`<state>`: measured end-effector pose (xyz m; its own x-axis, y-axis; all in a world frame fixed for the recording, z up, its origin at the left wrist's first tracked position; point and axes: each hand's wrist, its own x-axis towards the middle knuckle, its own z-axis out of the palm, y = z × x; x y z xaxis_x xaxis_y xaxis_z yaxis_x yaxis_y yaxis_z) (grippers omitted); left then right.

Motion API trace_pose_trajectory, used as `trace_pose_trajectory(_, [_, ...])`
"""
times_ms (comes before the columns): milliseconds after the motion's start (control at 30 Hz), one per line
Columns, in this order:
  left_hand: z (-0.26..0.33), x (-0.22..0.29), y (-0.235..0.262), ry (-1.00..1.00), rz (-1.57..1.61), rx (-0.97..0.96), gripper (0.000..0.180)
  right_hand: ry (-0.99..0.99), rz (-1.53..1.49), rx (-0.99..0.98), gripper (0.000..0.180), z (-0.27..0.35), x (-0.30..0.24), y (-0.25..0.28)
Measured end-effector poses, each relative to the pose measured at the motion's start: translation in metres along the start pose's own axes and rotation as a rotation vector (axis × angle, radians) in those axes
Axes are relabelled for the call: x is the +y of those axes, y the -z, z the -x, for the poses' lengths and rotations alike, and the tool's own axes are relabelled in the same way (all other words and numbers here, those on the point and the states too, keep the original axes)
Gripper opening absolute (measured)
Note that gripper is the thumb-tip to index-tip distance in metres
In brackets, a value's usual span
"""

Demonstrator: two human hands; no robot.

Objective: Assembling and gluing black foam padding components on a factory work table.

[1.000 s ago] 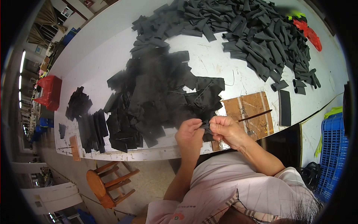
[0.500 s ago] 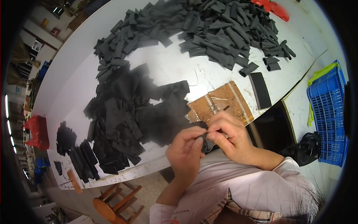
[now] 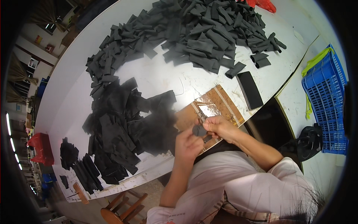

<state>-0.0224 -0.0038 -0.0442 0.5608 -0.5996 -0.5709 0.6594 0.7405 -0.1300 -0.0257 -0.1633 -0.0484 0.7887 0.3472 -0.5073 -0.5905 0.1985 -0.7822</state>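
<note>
At lower centre, the left hand (image 3: 188,143) and right hand (image 3: 220,127) pinch a small dark fabric piece (image 3: 198,130) in a clenched grip, over a brown wooden board (image 3: 220,102) on the white table (image 3: 164,76); soft black fabric scraps (image 3: 123,123) heap at left.

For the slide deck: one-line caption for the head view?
Both hands, left and right, hold a small dark fabric piece over a brown cardboard sheet, beside flat black fabric cut-outs.

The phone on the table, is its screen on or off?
Off, it seems: the phone lies flat on the table, its face uniformly black, with no glow.
</note>
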Motion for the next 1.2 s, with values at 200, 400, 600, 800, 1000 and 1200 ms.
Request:
trace_pose_trajectory(200, [0.045, 0.002, -0.080, -0.126, -0.216, -0.597, 0.024, 0.469, 0.138, -0.178, 0.020, 0.020, -0.093, -0.029])
trace_pose_trajectory(400, [0.017, 0.009, -0.046, -0.147, -0.171, -0.302, 0.026, 0.150, -0.122, -0.307, 0.017, -0.005, -0.060, -0.005])
trace_pose_trajectory(600, [0.023, 0.014, -0.077, 0.049, 0.367, -0.449, 0.028, 0.255, 0.035, -0.276, 0.023, -0.011, -0.082, -0.019])
trace_pose_trajectory(800, [0.003, 0.011, -0.031, -0.102, 0.185, -0.284, 0.029, 0.179, -0.124, -0.348, 0.022, -0.015, -0.054, 0.000])
trace_pose_trajectory(1000, [0.029, -0.014, -0.074, -0.367, -0.331, -0.446, 0.030, 0.299, 0.024, -0.381, 0.018, -0.016, -0.081, -0.005])
trace_pose_trajectory(1200, [0.017, -0.007, -0.025, -0.566, -0.668, -0.185, 0.030, 0.248, 0.024, -0.395, 0.020, -0.025, -0.040, 0.006])
